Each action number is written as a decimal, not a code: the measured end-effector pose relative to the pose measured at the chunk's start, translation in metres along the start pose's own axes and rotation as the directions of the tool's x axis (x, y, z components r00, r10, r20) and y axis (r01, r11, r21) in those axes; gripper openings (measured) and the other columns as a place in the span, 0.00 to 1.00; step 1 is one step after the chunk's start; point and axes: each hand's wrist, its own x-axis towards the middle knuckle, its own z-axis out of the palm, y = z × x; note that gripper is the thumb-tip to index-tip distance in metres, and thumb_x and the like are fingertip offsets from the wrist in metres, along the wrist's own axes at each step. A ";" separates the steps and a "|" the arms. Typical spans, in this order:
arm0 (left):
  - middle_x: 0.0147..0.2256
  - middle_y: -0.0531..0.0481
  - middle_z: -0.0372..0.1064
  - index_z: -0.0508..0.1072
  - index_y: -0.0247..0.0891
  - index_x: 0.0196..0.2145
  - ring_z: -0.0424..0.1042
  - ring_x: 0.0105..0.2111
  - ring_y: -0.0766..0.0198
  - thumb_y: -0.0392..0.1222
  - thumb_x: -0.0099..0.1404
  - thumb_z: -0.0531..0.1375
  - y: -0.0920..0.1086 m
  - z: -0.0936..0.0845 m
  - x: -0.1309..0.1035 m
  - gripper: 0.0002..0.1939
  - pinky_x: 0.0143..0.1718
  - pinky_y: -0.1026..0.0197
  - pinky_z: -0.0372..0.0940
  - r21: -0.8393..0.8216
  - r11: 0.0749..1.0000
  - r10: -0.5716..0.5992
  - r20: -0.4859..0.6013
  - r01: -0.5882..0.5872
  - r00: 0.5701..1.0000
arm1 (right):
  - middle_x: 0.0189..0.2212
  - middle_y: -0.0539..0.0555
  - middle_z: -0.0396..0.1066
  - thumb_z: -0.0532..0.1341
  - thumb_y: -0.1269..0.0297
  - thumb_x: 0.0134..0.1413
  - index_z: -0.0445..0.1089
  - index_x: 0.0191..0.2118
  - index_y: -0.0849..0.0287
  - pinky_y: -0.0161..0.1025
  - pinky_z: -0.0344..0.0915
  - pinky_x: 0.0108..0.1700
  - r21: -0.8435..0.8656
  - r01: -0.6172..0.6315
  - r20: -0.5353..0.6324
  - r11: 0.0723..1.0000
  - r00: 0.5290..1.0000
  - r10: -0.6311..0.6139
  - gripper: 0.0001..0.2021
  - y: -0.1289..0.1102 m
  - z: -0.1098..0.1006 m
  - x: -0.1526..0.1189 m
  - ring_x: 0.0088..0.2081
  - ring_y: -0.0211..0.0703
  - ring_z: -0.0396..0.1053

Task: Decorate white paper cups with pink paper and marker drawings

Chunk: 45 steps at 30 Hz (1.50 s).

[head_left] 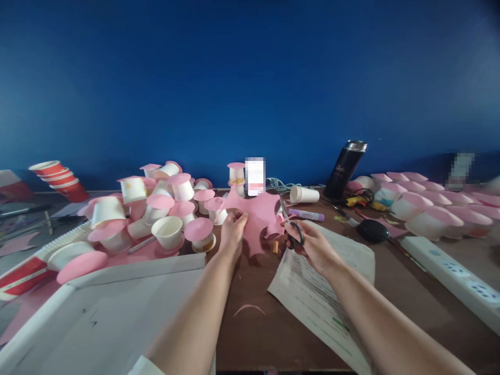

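Note:
My left hand (233,232) pinches the left edge of a sheet of pink paper (260,216), which has curved pieces cut out of its outline. Scissors (296,235) are in my right hand (310,244), fingers closed round the black handles. Their blades point up and away, beside the right edge of the pink paper; whether they touch it I cannot tell. Below my right hand lies a printed sheet of paper (312,297). On the brown table (250,344) nearer to me is a thin curved pink scrap (249,307).
Many paper cups with pink discs (199,232) crowd the left, behind a white box (128,312). Stacked red cups (62,179) lean farther left. At right are a black flask (346,169), more pink-topped cups (433,219), a black mouse-like object (373,230) and a power strip (455,276).

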 end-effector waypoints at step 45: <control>0.28 0.50 0.76 0.77 0.37 0.28 0.72 0.32 0.61 0.45 0.54 0.66 0.016 -0.021 0.010 0.08 0.38 0.59 0.65 0.426 0.896 0.067 0.156 -0.128 0.986 | 0.33 0.54 0.78 0.68 0.48 0.49 0.78 0.45 0.57 0.41 0.67 0.35 -0.485 0.217 -0.178 0.847 0.924 -0.339 0.21 0.001 -0.022 0.012 0.34 0.47 0.74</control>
